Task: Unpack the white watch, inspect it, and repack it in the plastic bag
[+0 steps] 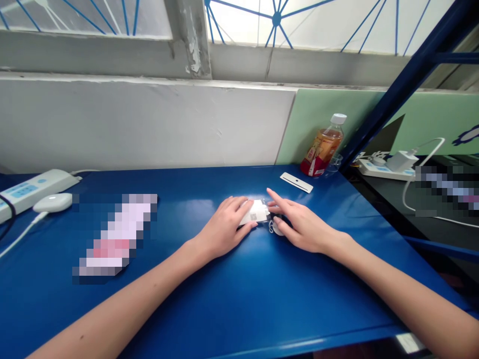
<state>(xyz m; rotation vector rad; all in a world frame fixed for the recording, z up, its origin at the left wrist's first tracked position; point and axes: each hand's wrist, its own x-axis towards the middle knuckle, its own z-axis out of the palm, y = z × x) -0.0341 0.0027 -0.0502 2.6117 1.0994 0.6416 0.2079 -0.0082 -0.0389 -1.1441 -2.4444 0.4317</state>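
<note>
My left hand (228,224) lies over the left part of a small flat white item (258,212) with a grey patch, its fingers on top and its thumb along the near edge. Clear plastic shows around the item's right end. There a short chain (271,227) hangs beside a round whitish tag (278,228). My right hand (301,224) is at this end, index finger stretched out and raised. Its thumb and other fingers curl in near the chain and tag; what lies between them is partly hidden. Both hands rest low over the blue table (243,299).
Behind my right hand lie a white strip-like card (296,182) and a drink bottle (324,144) near a clear cup (333,164). At left are a power strip (41,187), a white earbud case (53,202) on a cable and a blurred-out phone-shaped object (119,234). A blue metal post (389,89) slants at right.
</note>
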